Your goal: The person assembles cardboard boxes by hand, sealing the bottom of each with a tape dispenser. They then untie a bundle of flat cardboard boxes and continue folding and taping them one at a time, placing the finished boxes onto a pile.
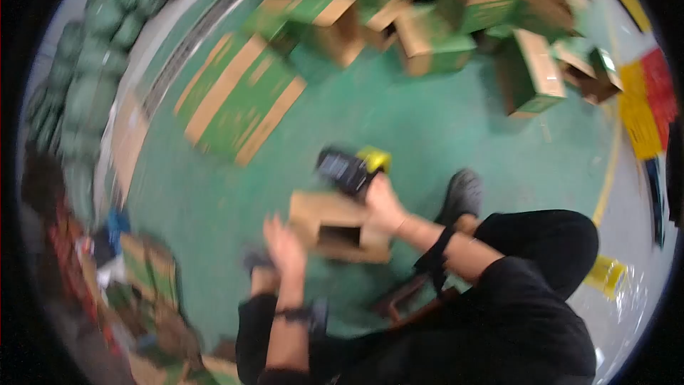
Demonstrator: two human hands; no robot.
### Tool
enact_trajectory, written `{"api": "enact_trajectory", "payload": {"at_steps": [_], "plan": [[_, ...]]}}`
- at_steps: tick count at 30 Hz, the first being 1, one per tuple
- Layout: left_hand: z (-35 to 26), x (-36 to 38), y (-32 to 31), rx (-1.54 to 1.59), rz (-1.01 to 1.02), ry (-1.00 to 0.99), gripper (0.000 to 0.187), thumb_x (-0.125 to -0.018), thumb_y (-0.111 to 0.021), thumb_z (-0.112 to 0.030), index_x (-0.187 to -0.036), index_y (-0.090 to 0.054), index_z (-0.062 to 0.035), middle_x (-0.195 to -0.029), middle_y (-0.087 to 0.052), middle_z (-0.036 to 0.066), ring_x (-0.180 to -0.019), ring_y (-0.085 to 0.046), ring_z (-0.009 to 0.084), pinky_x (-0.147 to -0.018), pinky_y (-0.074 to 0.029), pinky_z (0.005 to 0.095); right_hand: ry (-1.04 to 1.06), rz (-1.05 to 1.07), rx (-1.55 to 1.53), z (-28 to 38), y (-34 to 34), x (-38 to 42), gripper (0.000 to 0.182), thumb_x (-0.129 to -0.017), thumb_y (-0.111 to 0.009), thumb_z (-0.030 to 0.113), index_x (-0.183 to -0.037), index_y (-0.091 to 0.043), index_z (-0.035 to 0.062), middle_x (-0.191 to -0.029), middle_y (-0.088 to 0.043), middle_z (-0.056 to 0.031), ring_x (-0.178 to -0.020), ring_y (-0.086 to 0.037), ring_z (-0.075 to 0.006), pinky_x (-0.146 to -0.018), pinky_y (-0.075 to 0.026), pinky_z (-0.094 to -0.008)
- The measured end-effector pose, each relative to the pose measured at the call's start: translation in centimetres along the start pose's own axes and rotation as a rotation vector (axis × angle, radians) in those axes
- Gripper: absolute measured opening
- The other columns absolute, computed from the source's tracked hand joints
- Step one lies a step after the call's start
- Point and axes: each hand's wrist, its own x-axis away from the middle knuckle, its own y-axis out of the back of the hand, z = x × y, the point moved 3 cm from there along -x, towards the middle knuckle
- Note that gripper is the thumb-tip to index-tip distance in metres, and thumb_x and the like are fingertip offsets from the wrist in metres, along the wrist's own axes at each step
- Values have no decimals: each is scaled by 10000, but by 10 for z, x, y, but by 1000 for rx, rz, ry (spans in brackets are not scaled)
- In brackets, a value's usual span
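Observation:
A small brown cardboard box [313, 208] stands on the green floor between my feet, with a dark rectangular gap in the side facing me. Over its far right part, my right hand [385, 205] is closed around a black handheld device [343, 170] with a greyish screen-like face and a yellow part. My left hand [286, 248] is at the box's left edge, blurred, its fingers extended and nothing visible in them.
A large flattened green-and-brown carton [239, 100] lies ahead to the left. Several open cartons [434, 39] are heaped at the back. Green wrapped bundles [92, 93] line the left side, with more cardboard [153, 264] below. A yellow roll [605, 276] lies at the right.

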Motion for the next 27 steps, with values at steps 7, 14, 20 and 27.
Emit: {"api": "enact_trajectory", "payload": {"at_steps": [7, 14, 20, 27], "plan": [[-29, -32, -33, -64, 134, 376, 353, -885, -354, -241, -1071, -443, 46, -1021, -517, 221, -936, -516, 378, -757, -431, 454, -49, -39, -322, 13, 29, -11, 415, -580, -603, 49, -980, -498, 12, -969, -502, -182, -970, -435, -356, -903, -301, -418], [-17, -15, -57, -230, 39, 204, 296, -838, -443, -232, -1044, -428, -21, -947, -519, 156, -904, -514, 312, -753, -426, 420, 222, 67, 206, 23, -45, 5, 350, -737, -510, 141, -1082, -536, 89, -1119, -522, -92, -1066, -467, -288, -912, -326, -436], [-38, 24, -11, 72, 370, -405, 761, -668, -666, -278, -1287, -294, -38, -1354, -264, 140, -1286, -178, 299, -992, -119, 568, 125, -98, 92, 34, -1, -25, 352, -678, -560, 142, -1016, -538, 50, -1018, -543, -133, -1030, -461, -301, -912, -296, -452], [-51, 24, -30, 233, 252, -513, 693, -543, -740, -206, -1156, -460, -44, -1211, -421, 112, -1190, -344, 272, -988, -269, 441, 209, -106, 133, 19, -1, -23, 393, -614, -572, 73, -1002, -521, 29, -1010, -530, -137, -983, -469, -319, -896, -311, -442]]}}
